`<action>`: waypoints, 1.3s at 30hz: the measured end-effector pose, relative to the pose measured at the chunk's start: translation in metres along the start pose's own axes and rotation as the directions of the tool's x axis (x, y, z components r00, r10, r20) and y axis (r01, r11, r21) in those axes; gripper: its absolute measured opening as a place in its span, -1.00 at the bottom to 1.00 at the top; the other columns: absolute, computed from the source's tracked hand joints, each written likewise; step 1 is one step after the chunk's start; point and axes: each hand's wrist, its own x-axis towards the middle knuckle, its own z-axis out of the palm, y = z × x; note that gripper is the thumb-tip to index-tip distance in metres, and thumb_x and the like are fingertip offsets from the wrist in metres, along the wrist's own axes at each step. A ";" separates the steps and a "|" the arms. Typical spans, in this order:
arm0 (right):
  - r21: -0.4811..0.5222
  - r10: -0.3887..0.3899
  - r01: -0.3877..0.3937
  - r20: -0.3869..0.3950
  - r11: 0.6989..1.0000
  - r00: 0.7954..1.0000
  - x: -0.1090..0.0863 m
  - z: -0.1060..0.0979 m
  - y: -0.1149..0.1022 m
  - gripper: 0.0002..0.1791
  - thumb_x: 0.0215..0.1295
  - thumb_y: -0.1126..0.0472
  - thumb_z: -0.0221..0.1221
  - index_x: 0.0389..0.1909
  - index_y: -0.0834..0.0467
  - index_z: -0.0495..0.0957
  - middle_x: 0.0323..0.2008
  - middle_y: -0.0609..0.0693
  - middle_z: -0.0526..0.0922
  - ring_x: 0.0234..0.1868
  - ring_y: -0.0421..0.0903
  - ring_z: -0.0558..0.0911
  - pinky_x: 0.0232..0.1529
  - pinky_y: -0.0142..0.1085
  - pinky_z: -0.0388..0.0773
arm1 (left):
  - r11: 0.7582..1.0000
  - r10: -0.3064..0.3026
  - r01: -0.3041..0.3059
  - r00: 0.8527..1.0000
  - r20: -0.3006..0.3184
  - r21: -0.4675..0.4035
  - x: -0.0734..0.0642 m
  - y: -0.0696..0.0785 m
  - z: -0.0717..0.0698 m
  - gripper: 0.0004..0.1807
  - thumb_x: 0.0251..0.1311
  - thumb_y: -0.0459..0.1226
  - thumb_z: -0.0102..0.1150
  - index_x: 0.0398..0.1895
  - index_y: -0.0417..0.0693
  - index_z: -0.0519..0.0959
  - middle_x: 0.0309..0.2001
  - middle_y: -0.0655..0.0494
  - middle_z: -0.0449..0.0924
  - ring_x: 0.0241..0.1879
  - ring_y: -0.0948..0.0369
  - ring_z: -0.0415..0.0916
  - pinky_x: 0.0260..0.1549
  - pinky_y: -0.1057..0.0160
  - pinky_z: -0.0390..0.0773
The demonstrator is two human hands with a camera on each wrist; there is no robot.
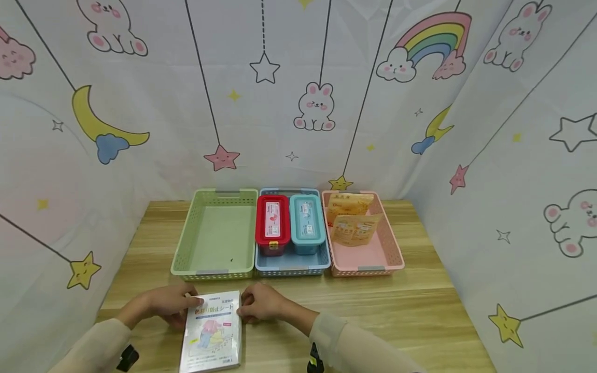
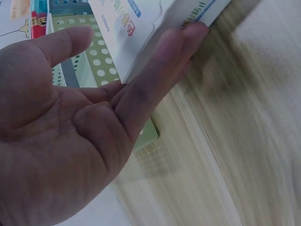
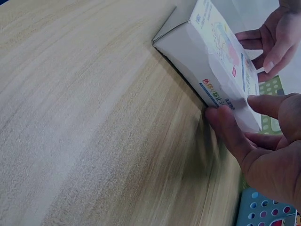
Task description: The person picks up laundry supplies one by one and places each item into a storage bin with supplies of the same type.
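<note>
A white box of laundry colour-catcher sheets lies on the wooden table, its printed face up. My left hand is at its upper left edge; in the left wrist view the fairly straight fingers touch the box's side, and the thumb stands apart from them. On the opposite edge, my right hand pinches the box near its upper right corner. The right wrist view shows the right thumb on the printed face and fingertips low against the side wall of the box.
Beyond the box stand a green basket, a blue basket and a pink basket, side by side. A red-lidded container and a teal-lidded container sit in the blue one. Two brown pouches stand in the pink one.
</note>
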 end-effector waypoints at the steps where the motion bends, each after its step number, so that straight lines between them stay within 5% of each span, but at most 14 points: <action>1: 0.017 0.006 -0.006 -0.001 1.000 1.000 0.000 0.001 0.000 -0.66 0.32 0.36 0.43 0.05 0.39 0.63 -0.40 -0.06 0.74 -0.46 -0.06 0.77 -0.45 -0.31 0.70 | 1.000 0.003 -0.003 1.000 0.000 -0.002 -0.001 0.000 0.001 -0.63 0.57 -0.23 0.12 0.14 -0.44 0.48 -0.25 -0.12 0.62 -0.43 0.05 0.71 -0.41 0.13 0.76; 12: 0.177 -0.035 0.027 0.042 0.984 0.999 -0.002 0.001 0.001 -0.55 0.36 0.36 0.40 0.22 0.33 0.57 -0.25 -0.03 0.69 -0.38 -0.04 0.79 -0.41 -0.17 0.76 | 0.999 -0.030 0.030 1.000 0.000 -0.032 -0.015 0.014 -0.003 -0.61 0.58 -0.14 0.11 0.02 -0.39 0.43 -0.22 -0.16 0.61 -0.36 0.03 0.73 -0.31 0.08 0.77; 17: 0.101 -0.094 0.087 0.065 0.991 0.993 -0.002 -0.006 -0.005 -0.45 0.35 0.28 0.42 0.33 0.28 0.56 -0.15 -0.05 0.71 -0.35 -0.21 0.74 -0.36 -0.27 0.75 | 0.998 -0.055 0.055 0.998 0.006 -0.007 -0.018 0.020 -0.010 -0.56 0.60 -0.11 0.08 0.06 -0.42 0.41 -0.23 -0.12 0.66 -0.35 0.00 0.75 -0.30 0.09 0.78; 23: 0.098 -0.159 0.147 0.120 0.984 0.980 -0.003 -0.011 -0.010 -0.37 0.36 0.27 0.41 0.42 0.27 0.49 -0.03 0.04 0.73 -0.34 -0.18 0.77 -0.28 -0.35 0.72 | 0.997 -0.070 0.070 0.997 0.022 0.037 -0.021 0.019 -0.014 -0.60 0.54 -0.16 0.18 0.02 -0.42 0.53 -0.30 -0.05 0.70 -0.39 0.08 0.73 -0.35 0.15 0.76; 28: 0.112 -0.174 0.163 0.095 0.980 0.980 -0.005 -0.012 -0.014 -0.41 0.36 0.30 0.39 0.38 0.27 0.52 -0.04 0.04 0.73 -0.28 -0.22 0.76 -0.27 -0.36 0.71 | 0.999 -0.051 0.050 0.998 0.034 0.003 -0.023 0.013 -0.015 -0.74 0.46 -0.25 0.30 -0.03 -0.29 0.57 -0.30 -0.05 0.71 -0.41 0.13 0.67 -0.35 0.18 0.74; 34: 0.127 -0.173 0.165 0.053 0.978 0.983 -0.003 -0.010 -0.008 -0.48 0.34 0.30 0.41 0.30 0.23 0.57 -0.11 0.01 0.73 -0.22 -0.25 0.75 -0.26 -0.39 0.68 | 0.998 -0.040 0.042 0.998 0.057 -0.040 -0.025 0.010 -0.020 -0.67 0.40 -0.24 0.39 -0.02 -0.24 0.47 -0.27 -0.07 0.73 -0.41 0.13 0.66 -0.37 0.21 0.71; 39: 0.146 -0.169 0.154 0.096 0.977 0.981 -0.002 -0.011 -0.001 -0.45 0.33 0.31 0.43 0.32 0.17 0.55 -0.19 -0.08 0.72 -0.26 -0.23 0.76 -0.29 -0.30 0.73 | 0.999 -0.025 0.030 0.994 0.102 -0.044 -0.027 0.011 -0.025 -0.61 0.38 -0.20 0.42 0.04 -0.20 0.44 -0.23 -0.10 0.71 -0.38 0.11 0.69 -0.36 0.21 0.72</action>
